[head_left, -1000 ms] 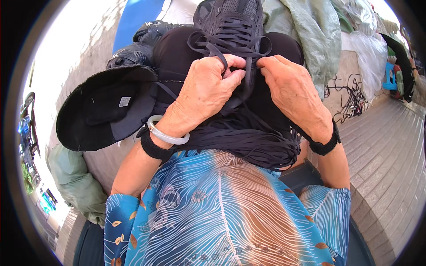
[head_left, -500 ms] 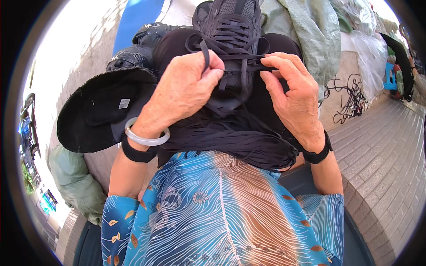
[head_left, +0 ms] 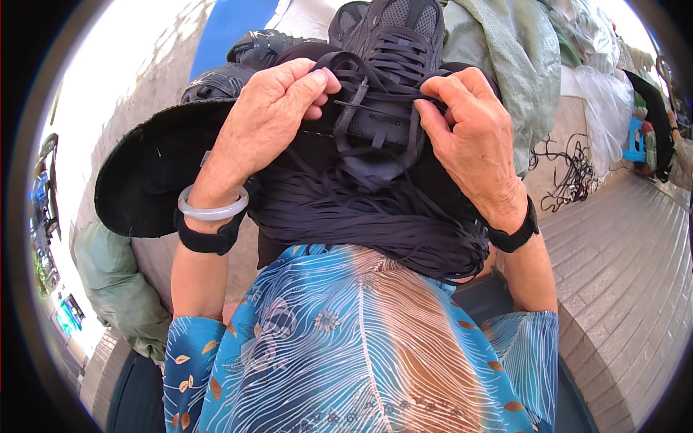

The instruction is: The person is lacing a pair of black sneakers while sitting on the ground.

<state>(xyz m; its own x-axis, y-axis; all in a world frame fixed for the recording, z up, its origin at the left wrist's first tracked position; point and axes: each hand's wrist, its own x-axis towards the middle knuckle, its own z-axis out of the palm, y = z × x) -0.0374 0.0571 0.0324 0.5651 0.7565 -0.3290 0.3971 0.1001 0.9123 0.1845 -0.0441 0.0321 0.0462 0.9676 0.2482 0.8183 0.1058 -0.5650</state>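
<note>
Laces (head_left: 361, 108) on the dark sneaker (head_left: 386, 65) at top centre are getting pulled tighter now, left hand (head_left: 263, 123) and right hand (head_left: 473, 137) both pinching lace ends, slightly further apart than half a second ago, so lacing is progressing.

2 hands (head_left: 375, 130), 3 dark shoes (head_left: 393, 43), 1 black hat (head_left: 155, 173), 1 bundle of black laces (head_left: 375, 224).

You sat outdoors in hard daylight, the pale ground (head_left: 108, 86) on your left washed almost white. A grey brick pavement (head_left: 621, 289) ran along your right. Green sacks (head_left: 516, 65) were heaped ahead, with a tangle of dark cables (head_left: 570, 169) beside them (loose on the bricks). Another green bundle (head_left: 115, 289) lay at your left, and a blue sheet (head_left: 231, 25) showed up top.
</note>
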